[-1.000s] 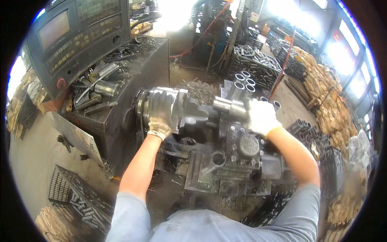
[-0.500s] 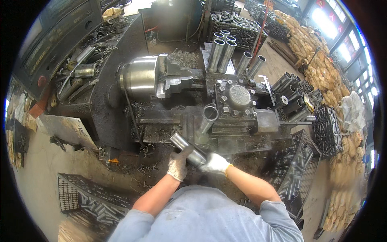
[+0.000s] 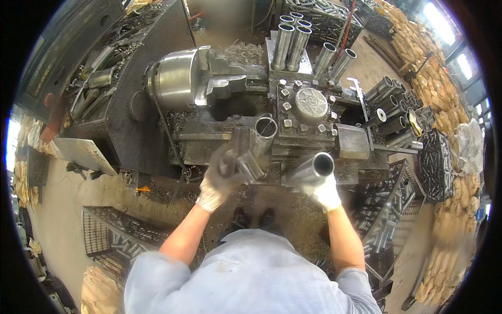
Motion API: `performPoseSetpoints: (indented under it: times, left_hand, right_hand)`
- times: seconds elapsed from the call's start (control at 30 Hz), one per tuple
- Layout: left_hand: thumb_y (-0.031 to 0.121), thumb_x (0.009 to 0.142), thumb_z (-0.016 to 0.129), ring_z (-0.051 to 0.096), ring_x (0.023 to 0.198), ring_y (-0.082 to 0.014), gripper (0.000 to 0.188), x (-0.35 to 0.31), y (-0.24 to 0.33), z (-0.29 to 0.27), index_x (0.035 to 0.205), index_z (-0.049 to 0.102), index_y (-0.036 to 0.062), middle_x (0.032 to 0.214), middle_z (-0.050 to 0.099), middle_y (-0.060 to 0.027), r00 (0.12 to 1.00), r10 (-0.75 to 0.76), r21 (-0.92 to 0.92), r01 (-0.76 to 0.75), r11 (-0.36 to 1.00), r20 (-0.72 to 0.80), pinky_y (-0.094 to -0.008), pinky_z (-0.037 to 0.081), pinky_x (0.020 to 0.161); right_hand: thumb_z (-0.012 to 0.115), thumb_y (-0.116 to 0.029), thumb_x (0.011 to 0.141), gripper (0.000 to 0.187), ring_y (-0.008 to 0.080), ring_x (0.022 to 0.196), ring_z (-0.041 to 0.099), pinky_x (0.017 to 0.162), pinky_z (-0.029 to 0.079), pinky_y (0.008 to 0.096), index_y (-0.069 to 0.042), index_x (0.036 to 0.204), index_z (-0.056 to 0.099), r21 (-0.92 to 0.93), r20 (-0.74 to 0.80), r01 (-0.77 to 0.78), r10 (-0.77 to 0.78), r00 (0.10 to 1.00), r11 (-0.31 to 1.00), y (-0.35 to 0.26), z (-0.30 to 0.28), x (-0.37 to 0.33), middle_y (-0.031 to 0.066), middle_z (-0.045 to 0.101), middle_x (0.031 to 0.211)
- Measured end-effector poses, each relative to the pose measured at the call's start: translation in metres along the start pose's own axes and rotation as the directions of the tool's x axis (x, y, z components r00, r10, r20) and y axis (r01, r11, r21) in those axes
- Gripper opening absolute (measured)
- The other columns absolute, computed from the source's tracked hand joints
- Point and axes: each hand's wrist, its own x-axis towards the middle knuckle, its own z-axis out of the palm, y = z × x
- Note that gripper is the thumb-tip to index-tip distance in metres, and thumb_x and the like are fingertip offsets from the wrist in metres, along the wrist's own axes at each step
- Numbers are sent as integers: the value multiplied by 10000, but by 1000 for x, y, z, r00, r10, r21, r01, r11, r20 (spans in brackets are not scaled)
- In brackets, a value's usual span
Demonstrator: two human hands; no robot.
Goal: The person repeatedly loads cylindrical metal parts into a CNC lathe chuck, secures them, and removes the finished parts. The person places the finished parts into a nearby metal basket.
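**Right hand (image 3: 326, 193) grips a metal tube (image 3: 307, 171) before a lathe (image 3: 206, 125)**

Seen from above, a person in a pale grey-blue shirt (image 3: 251, 277) faces the dark, chip-strewn machine, both forearms reaching forward from below. The right hand, white-gloved, is wrapped around the shiny tube just right of centre. That tube tilts, its hollow round mouth turned up and to the right, near the machine's front edge. The left hand (image 3: 218, 180), also gloved and dark at the fingers, is left of centre, blurred beside a grey metal piece (image 3: 249, 166); whether it grasps that piece cannot be told.

Just beyond the left hand, an upright tube (image 3: 263, 138) stands on the machine. Farther left is a round, bright chuck (image 3: 175, 77); to the right, a tool post (image 3: 311, 104) with a round cap ringed by bolts. Behind the post stands a cluster of tubes (image 3: 290, 48). A caliper (image 3: 357, 90) lies at the right. Low on either side, a left mesh crate (image 3: 99, 228) and a right mesh crate (image 3: 413, 178) hold metal pieces.
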Motion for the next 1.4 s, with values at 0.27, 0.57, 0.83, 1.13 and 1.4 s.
performPoseSetpoints:
  times: [0.27,0.57,0.83,1.13,1.4]
  left_hand:
    - [324,729,1007,743,1144,-351,906,94,18,49,1450,548,26,1243,739,-195,826,557,479,-525,704,87,-448,605,980]
    - [283,929,774,678,1098,-221,556,49,46,-74,1377,580,17,1149,704,-90,980,14,-424,-99,900,-198,-375,576,967]
    - [660,1062,510,751,1033,-369,702,-5,-16,-111,1324,641,22,1207,720,-201,968,-126,-844,250,475,216,-546,639,909]
    - [638,1040,599,692,1152,-304,715,-8,-45,-51,1396,603,17,1278,710,-131,998,-32,-895,60,441,51,-456,543,1070]
    - [709,1000,576,717,1076,-235,814,25,55,-80,1343,649,-25,1199,745,-126,980,27,-559,90,825,197,-391,557,1022]
  right_hand:
    - [782,-266,857,428,380,938,772,836,631,469,-54,1218,691,-597,201,-173,354,913,784,-17,-16,-28,215,772,1051]
    - [761,-335,890,543,385,974,717,740,616,537,-90,1348,602,-447,174,110,-34,984,888,-26,156,7,208,651,1211]
    - [688,-225,899,343,371,857,784,760,622,527,-51,1192,722,-522,66,106,-84,994,846,-25,133,38,247,754,977]
    - [912,-406,795,689,190,846,711,755,589,342,64,1242,677,109,686,-621,394,612,776,-124,120,60,159,749,1033]
    - [937,-393,712,904,249,1098,716,981,571,391,31,1433,594,154,463,-336,232,856,929,-135,100,52,180,752,1199]
